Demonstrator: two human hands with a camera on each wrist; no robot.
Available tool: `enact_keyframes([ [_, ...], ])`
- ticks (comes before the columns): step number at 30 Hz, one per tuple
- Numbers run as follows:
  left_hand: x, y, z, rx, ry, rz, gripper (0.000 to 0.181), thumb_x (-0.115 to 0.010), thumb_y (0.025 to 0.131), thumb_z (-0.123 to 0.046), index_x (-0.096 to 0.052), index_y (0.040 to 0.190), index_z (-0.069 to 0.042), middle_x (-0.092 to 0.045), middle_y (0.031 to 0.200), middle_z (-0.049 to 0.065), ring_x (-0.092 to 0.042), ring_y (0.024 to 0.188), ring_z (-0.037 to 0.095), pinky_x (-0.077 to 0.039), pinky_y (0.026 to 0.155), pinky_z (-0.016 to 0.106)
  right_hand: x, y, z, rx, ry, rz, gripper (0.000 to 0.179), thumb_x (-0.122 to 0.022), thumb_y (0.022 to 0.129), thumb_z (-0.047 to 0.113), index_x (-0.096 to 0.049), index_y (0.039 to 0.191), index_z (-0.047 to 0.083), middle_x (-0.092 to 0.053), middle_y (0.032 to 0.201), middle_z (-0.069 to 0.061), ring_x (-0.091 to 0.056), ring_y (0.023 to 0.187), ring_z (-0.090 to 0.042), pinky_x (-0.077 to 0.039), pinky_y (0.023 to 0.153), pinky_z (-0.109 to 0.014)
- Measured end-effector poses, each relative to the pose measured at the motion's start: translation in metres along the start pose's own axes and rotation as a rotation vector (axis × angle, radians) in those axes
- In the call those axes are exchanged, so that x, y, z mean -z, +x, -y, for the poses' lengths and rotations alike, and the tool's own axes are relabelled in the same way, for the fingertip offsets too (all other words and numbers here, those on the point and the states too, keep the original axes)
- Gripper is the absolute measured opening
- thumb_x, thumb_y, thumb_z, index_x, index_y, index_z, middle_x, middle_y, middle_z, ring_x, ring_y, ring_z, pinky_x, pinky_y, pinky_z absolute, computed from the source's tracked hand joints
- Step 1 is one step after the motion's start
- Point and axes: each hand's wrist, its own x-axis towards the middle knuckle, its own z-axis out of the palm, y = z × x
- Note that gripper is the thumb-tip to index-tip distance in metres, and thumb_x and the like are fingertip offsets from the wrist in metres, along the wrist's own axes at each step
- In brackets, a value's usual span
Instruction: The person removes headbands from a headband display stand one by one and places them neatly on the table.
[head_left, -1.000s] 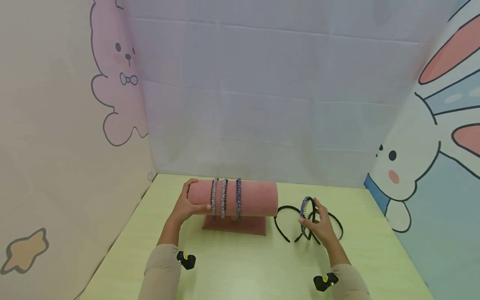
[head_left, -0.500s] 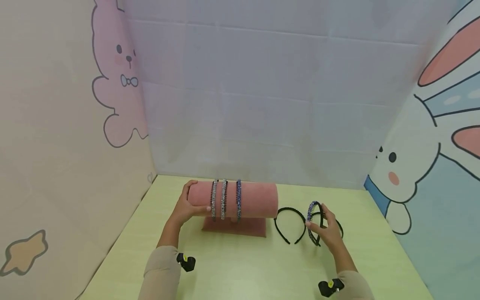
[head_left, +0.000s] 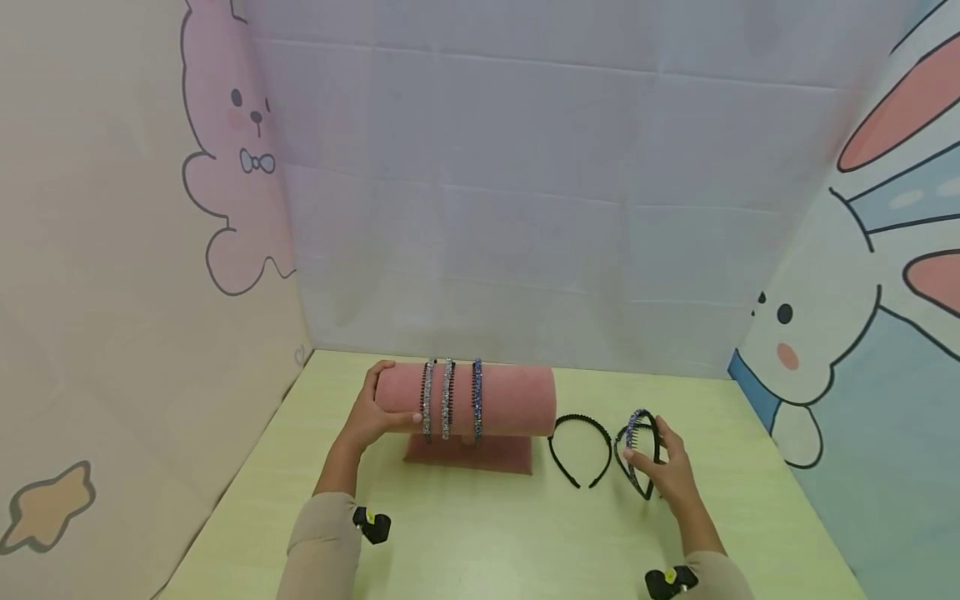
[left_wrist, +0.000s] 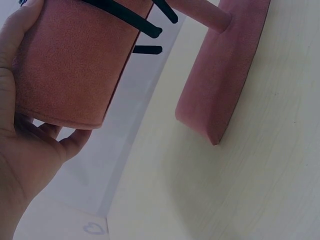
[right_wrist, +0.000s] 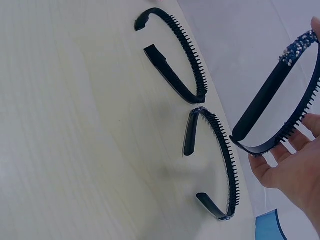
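A pink padded roll stand (head_left: 521,400) lies crosswise at the middle of the table. My left hand (head_left: 372,414) grips the roll's left end, thumb in front and fingers behind. Around the roll sit two silvery rhinestone headbands, one (head_left: 427,404) left of the other (head_left: 447,404), and a blue one (head_left: 477,404) further right. My right hand (head_left: 671,473) pinches a black toothed headband with blue sparkle (right_wrist: 298,48), raised above the table. Beneath and beside it, two headbands lie on the table, one (right_wrist: 192,55) nearer the stand, the other (right_wrist: 231,170) partly hidden in the head view.
The stand's flat pink base (head_left: 506,458) rests on the pale wooden table (head_left: 480,533). A white sheet (head_left: 480,208) closes off the back. Cartoon-printed walls (head_left: 150,350) rise at both sides.
My right hand has moved right and a little toward me with the held headband, uncovering the headband nearer the stand. The left hand and stand have stayed in place.
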Motion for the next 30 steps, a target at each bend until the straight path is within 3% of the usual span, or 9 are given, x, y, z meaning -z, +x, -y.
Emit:
enact_keyframes([
  [7, 0.0, -0.001, -0.002, -0.008, 0.005, -0.002, 0.102, -0.088, 0.06, -0.011, -0.026, 0.14, -0.024, -0.036, 0.135, 0.012, -0.048, 0.108, 0.037, -0.045, 0.083, 0.045, 0.004, -0.003, -0.001, -0.018, -0.029, -0.013, 0.095, -0.069, 0.084, 0.033, -0.004, 0.15, 0.013, -0.006, 0.15, -0.024, -0.009, 0.133, -0.046, -0.017, 0.097, -0.065],
  [17, 0.0, -0.001, -0.001, -0.004, -0.004, -0.001, 0.104, -0.089, 0.06, -0.011, -0.025, 0.141, -0.022, -0.036, 0.136, 0.01, -0.047, 0.109, 0.037, -0.045, 0.084, 0.045, 0.01, -0.004, -0.01, -0.014, -0.031, -0.063, 0.095, -0.071, 0.083, 0.029, -0.006, 0.149, 0.008, -0.004, 0.149, -0.025, -0.008, 0.133, -0.046, -0.016, 0.097, -0.066],
  [30, 0.001, -0.001, 0.0, 0.004, -0.006, -0.001, 0.105, -0.088, 0.06, -0.011, -0.024, 0.142, -0.022, -0.035, 0.136, 0.011, -0.046, 0.11, 0.038, -0.044, 0.085, 0.046, 0.024, -0.008, -0.024, -0.086, -0.066, -0.124, 0.099, -0.07, 0.083, 0.034, -0.001, 0.149, 0.01, 0.004, 0.149, -0.027, -0.002, 0.133, -0.048, -0.014, 0.097, -0.067],
])
